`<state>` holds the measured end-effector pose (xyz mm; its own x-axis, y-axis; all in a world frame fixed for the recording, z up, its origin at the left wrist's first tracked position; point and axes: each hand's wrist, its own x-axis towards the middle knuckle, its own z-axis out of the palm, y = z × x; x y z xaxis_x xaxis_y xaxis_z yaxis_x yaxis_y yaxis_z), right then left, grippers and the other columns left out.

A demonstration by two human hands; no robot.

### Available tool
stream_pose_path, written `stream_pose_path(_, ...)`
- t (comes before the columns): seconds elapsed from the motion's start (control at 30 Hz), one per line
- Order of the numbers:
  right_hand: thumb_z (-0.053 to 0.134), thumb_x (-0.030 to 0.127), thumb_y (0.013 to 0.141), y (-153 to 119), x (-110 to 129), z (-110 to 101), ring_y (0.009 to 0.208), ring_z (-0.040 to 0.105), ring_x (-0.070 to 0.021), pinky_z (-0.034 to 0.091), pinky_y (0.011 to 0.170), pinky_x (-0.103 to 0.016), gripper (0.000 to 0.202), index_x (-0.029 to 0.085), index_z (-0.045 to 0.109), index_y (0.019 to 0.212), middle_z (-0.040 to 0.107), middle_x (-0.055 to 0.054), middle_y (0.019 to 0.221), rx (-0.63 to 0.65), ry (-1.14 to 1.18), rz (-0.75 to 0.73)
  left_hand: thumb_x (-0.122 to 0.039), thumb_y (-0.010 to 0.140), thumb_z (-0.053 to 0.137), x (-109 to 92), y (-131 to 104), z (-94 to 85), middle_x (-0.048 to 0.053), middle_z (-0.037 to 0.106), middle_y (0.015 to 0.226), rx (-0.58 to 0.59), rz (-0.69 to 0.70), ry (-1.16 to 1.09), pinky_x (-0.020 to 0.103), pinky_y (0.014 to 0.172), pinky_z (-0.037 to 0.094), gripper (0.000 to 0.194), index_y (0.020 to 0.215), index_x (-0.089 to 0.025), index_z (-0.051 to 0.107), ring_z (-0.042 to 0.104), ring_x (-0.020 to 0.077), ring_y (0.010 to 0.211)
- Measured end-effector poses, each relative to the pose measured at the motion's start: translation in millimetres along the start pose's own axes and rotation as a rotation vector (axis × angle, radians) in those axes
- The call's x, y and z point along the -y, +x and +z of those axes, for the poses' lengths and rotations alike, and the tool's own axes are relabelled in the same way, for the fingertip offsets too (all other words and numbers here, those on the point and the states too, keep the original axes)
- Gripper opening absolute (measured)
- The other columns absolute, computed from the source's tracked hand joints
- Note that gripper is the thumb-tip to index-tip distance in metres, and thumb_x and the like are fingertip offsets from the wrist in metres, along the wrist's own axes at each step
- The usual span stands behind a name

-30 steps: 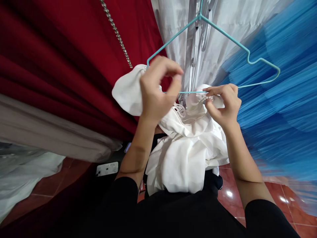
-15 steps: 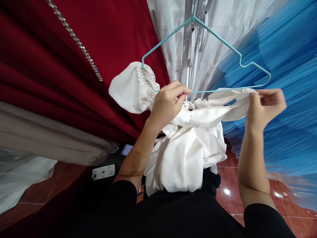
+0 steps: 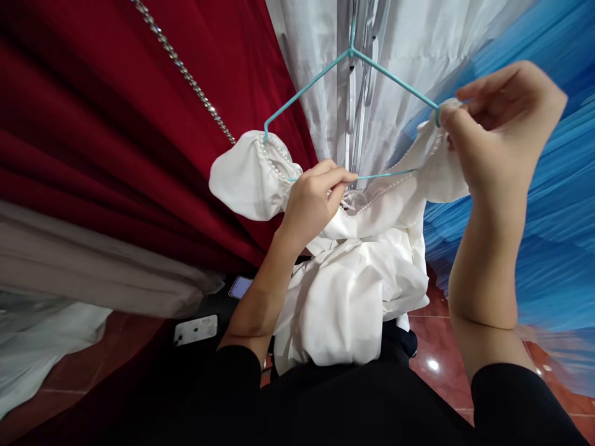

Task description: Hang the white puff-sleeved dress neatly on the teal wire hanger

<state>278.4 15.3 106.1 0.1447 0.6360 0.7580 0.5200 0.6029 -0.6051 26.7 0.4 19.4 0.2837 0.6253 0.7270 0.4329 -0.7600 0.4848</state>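
Observation:
A white dress (image 3: pixel 346 310) with pearl-beaded edges hangs on a thin light-blue hanger (image 3: pixel 309 87), its lower part bunched near my lap. My left hand (image 3: pixel 313 198) is closed in a pinch on the hanger's bottom bar, in front of the dress's neckline. The puffed left sleeve (image 3: pixel 246 176) sits over the hanger's left end. At the other end, my right hand (image 3: pixel 504 124) grips the beaded edge of the right sleeve (image 3: pixel 446 176) between thumb and fingers, by the hanger's notch. My hand covers that end of the hanger.
Red fabric (image 3: pixel 199 37) with a rhinestone strand (image 3: pixel 186 74) hangs on the left, blue tulle (image 3: pixel 567 248) on the right. White fabric (image 3: pixel 309 62) and a metal rack (image 3: pixel 356 118) are behind the hanger. Two phones, one white-backed (image 3: pixel 195 330), lie on a dark surface at lower left.
My right hand has moved up and inward, raising the right sleeve's beaded edge over the hanger's right end to the notch. My left hand keeps its pinch on the bottom bar.

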Motion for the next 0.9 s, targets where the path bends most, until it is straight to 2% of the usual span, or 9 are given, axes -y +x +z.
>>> stream_pose_path(0.17, 0.073, 0.022, 0.091, -37, 12, 21, 0.088, 0.071, -0.0202, 0.054, 0.074, -0.037, 0.012, 0.027, 0.074, 0.103, 0.073, -0.003, 0.099, 0.048, 0.188, -0.171, -0.005, 0.105, 0.059, 2, -3, 1.5, 0.005, 0.073, 0.099, -0.013, 0.008, 0.072, 0.035, 0.084, 0.053, 0.024, 0.107, -0.019, 0.079, 0.070, 0.0197, 0.090)
stream_pose_path(0.3, 0.067, 0.029, 0.099, -79, -15, 53, 0.099, 0.071, -0.0250, 0.054, 0.091, -0.044, 0.022, 0.025, 0.071, 0.121, 0.079, -0.006, 0.111, 0.344, -0.121, -0.315, -0.005, 0.106, 0.058, 1, -7, 0.4, 0.005, 0.080, 0.111, 0.003, 0.028, 0.158, 0.037, 0.092, 0.053, 0.027, 0.112, -0.021, 0.079, 0.074, 0.0207, 0.099)
stream_pose_path(0.4, 0.061, 0.028, 0.103, -101, -33, 71, 0.095, 0.067, -0.0261, 0.049, 0.095, -0.046, 0.030, 0.027, 0.069, 0.132, 0.079, -0.004, 0.103, 0.304, -0.301, -0.369, -0.006, 0.107, 0.057, -1, -11, -0.8, 0.003, 0.083, 0.116, 0.000, 0.033, 0.182, 0.039, 0.100, 0.056, 0.029, 0.112, -0.023, 0.079, 0.076, 0.0207, 0.105)
stream_pose_path(0.47, 0.058, 0.028, 0.105, -109, -35, 78, 0.097, 0.067, -0.0255, 0.046, 0.098, -0.047, 0.029, 0.030, 0.069, 0.132, 0.080, -0.002, 0.106, 0.252, -0.296, -0.357, -0.008, 0.109, 0.055, -1, -12, -3.3, 0.002, 0.081, 0.121, -0.103, 0.012, 0.204, 0.042, 0.108, 0.058, 0.030, 0.114, -0.026, 0.078, 0.076, 0.0215, 0.117)
stream_pose_path(0.53, 0.056, 0.027, 0.106, -112, -31, 81, 0.100, 0.068, -0.0254, 0.045, 0.103, -0.047, 0.027, 0.032, 0.070, 0.128, 0.080, -0.002, 0.112, 0.226, -0.252, -0.316, -0.011, 0.110, 0.058, 5, -13, -9.1, 0.004, 0.077, 0.130, -0.328, 0.014, 0.253, 0.047, 0.118, 0.056, 0.026, 0.117, -0.027, 0.077, 0.071, 0.0229, 0.130)
stream_pose_path(0.63, 0.054, 0.028, 0.106, -113, -23, 83, 0.103, 0.069, -0.0259, 0.045, 0.105, -0.048, 0.027, 0.033, 0.071, 0.128, 0.081, -0.002, 0.115, 0.222, -0.239, -0.289, -0.009, 0.103, 0.072, 26, -13, -24.7, 0.005, 0.064, 0.150, -0.582, 0.066, 0.350, 0.056, 0.135, 0.041, 0.034, 0.131, -0.028, 0.075, 0.055, 0.0290, 0.151)
stream_pose_path(0.7, 0.056, 0.029, 0.106, -113, -23, 82, 0.103, 0.070, -0.0263, 0.046, 0.105, -0.048, 0.028, 0.033, 0.071, 0.130, 0.081, -0.003, 0.116, 0.235, -0.257, -0.309, -0.004, 0.103, 0.069, 47, -11, -37.7, 0.000, 0.061, 0.154, -0.579, 0.045, 0.356, 0.056, 0.139, 0.033, 0.047, 0.142, -0.031, 0.068, 0.050, 0.0280, 0.155)
stream_pose_path(0.8, 0.057, 0.027, 0.105, -109, -31, 76, 0.102, 0.070, -0.0258, 0.046, 0.102, -0.047, 0.029, 0.032, 0.071, 0.129, 0.081, -0.003, 0.114, 0.236, -0.281, -0.364, 0.004, 0.107, 0.052, 80, -5, -58.9, -0.007, 0.071, 0.133, -0.524, -0.036, 0.288, 0.042, 0.124, 0.050, 0.043, 0.136, -0.026, 0.064, 0.064, 0.0148, 0.132)
stream_pose_path(0.9, 0.057, 0.023, 0.104, -104, -40, 71, 0.096, 0.070, -0.0238, 0.046, 0.097, -0.045, 0.027, 0.030, 0.072, 0.125, 0.081, -0.002, 0.110, 0.205, -0.267, -0.437, 0.006, 0.106, 0.051, 101, 0, -84.9, -0.010, 0.075, 0.111, -0.511, -0.055, 0.277, 0.031, 0.104, 0.058, 0.032, 0.118, -0.018, 0.068, 0.068, 0.0083, 0.111)
